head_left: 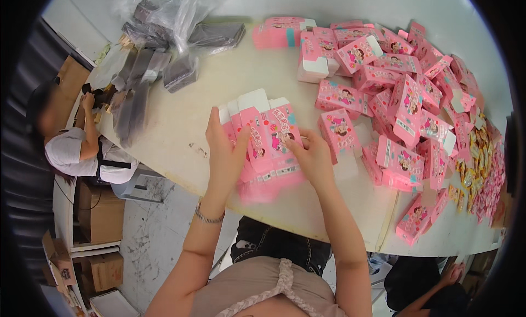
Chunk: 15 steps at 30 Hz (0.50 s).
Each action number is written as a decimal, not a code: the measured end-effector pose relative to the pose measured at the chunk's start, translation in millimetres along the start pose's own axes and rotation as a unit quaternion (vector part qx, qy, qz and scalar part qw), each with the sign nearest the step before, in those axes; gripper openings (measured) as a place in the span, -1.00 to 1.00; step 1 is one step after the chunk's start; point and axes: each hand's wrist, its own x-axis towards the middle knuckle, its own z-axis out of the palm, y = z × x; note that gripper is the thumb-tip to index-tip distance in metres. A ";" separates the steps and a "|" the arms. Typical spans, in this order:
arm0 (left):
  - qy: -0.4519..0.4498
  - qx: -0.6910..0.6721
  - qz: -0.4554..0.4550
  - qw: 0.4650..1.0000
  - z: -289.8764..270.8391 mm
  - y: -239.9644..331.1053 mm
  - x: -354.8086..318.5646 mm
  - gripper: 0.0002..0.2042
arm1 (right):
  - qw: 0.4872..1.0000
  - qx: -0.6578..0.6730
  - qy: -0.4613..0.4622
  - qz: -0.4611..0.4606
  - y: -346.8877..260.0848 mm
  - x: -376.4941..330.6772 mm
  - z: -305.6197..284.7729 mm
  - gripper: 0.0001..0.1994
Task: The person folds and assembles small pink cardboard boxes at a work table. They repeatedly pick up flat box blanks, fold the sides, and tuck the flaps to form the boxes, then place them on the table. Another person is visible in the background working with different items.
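- Beige top with a braided trim lies closest, at the near edge, above dark trousers that show a pale stitched line.
- Left hand, with a metal band at its wrist, is closed on the left side of some pink cartons – its thumb lies across the printed front.
- Right hand pinches the right edge of the same cartons, thumb on the front; its other fingers are partly hidden.
- Those cartons overlap one another between the two hands, over the near middle of the tabletop, with white flaps pointing toward the far side.
- To the right of the hands, a large heap of pink boxes lies jumbled, some with flaps open.
- Right of that heap are gold packets and small pink packets.
- Far middle, a pink stack lies beside the heap.
- Far left, clear plastic spreads over dark packages – dark sleeves lie nearer.
- On the left, a person in grey sits near cardboard boxes; another person in dark clothing is at the near right.
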 end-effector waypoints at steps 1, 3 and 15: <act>-0.007 0.009 -0.009 1.000 0.6 -1.5 3.7 -0.31 | 0.997 -0.071 -0.018 0.001 -6.2 -2.2 -1.5 -0.78; -0.020 0.027 -0.029 0.999 -0.5 -9.8 7.5 -0.33 | 0.976 -0.214 -0.052 0.002 -21.5 -8.9 -3.9 -0.82; -0.230 -0.371 -0.039 0.899 5.8 85.6 -9.6 -0.50 | 0.945 -0.216 -0.150 -0.192 -100.5 -96.3 -53.0 -0.43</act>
